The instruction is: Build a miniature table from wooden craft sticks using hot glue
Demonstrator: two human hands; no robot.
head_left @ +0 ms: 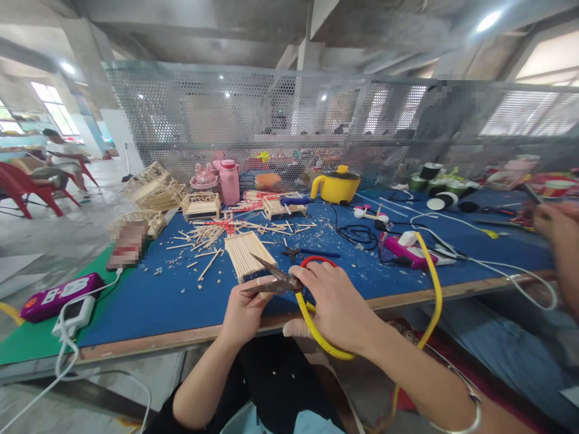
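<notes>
My right hand [337, 301] is wrapped round the handles of a pair of scissors [280, 283], one handle red and one yellow. The dark, rusty-looking blades are parted and point left, over my left hand [246, 307]. That hand has its fingers bent together at the table's front edge; what they pinch is hidden behind the blades. Just behind it lies a small panel of wooden sticks [248, 253], its near edge by my fingertips. Pliers with blue handles [316, 253] lie on the blue table behind the scissors. Loose short sticks [208, 238] are scattered left of the panel.
Small stick-built frames [201, 206] stand behind the sticks, near a pink thermos [228, 181] and a yellow pot [339, 185]. A magenta glue gun [407, 252] and cables lie to the right. Another person's hand [561, 235] is at the far right. A phone [129, 244] is at left.
</notes>
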